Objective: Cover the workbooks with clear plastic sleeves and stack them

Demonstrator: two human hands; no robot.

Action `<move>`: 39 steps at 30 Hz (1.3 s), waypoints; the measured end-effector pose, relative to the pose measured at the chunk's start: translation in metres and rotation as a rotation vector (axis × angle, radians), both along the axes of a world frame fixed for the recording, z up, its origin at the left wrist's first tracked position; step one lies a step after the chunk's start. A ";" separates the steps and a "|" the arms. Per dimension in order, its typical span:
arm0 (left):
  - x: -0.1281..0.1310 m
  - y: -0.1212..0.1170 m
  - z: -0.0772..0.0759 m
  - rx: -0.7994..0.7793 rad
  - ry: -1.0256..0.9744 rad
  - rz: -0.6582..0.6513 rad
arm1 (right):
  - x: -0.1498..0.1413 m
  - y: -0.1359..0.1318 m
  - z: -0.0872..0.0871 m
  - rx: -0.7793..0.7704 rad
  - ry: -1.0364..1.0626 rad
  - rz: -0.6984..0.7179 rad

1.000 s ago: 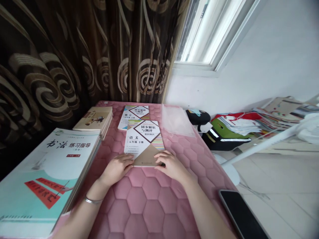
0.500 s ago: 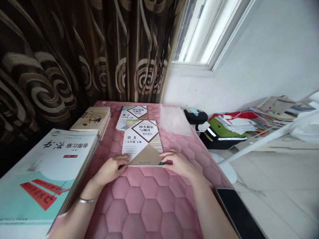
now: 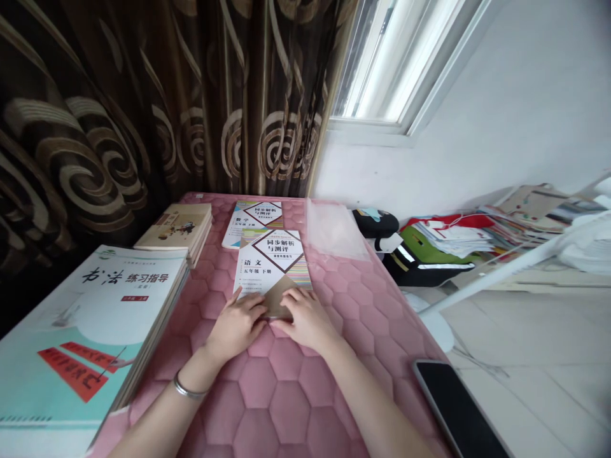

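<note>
A white and tan workbook [image 3: 277,267] lies flat in the middle of the pink quilted table cover [image 3: 286,388]. My left hand [image 3: 237,323] grips its near edge left of centre, fingers on the cover and thumb at the edge. Close beside it, my right hand [image 3: 305,318] holds the same edge in the same way. The hands hide the workbook's lower corners. Just behind, partly overlapped, is a second workbook [image 3: 251,219] of similar design with blue on its cover.
On the left stand a stack of large calligraphy books [image 3: 119,318] and a smaller stack of tan books [image 3: 176,226]. A clear plastic sheet [image 3: 334,229] lies at the far right of the table. A phone [image 3: 461,407] rests near the right edge, beside a white lamp pole [image 3: 496,273].
Both hands have moved inward along the workbook's near edge, from its lower corners to near its middle. The workbook has stayed almost in place.
</note>
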State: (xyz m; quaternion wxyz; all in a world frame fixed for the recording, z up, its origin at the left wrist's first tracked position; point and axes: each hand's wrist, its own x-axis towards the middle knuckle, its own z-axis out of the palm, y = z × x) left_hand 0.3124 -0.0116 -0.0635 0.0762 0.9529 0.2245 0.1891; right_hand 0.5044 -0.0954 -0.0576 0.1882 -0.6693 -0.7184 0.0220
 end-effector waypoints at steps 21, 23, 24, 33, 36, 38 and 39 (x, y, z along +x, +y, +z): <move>-0.041 0.030 0.001 -0.060 -0.025 0.062 | 0.067 -0.014 0.005 -0.160 0.222 0.130; -0.041 0.031 0.002 -0.092 -0.046 0.083 | 0.069 -0.016 0.007 -0.187 0.241 0.129; -0.041 0.031 0.002 -0.113 -0.055 0.096 | 0.069 -0.016 0.008 -0.203 0.255 0.128; -0.027 0.026 -0.009 -0.190 -0.254 0.271 | 0.070 -0.013 0.004 -0.203 0.495 -0.034; -0.023 0.030 -0.017 -0.194 -0.352 0.374 | 0.062 0.007 -0.006 -0.089 0.602 -0.304; -0.023 0.033 -0.019 -0.233 -0.368 0.429 | 0.060 0.023 -0.012 -0.043 0.625 -0.428; -0.023 0.034 -0.020 -0.258 -0.363 0.454 | 0.060 0.031 -0.015 -0.031 0.618 -0.465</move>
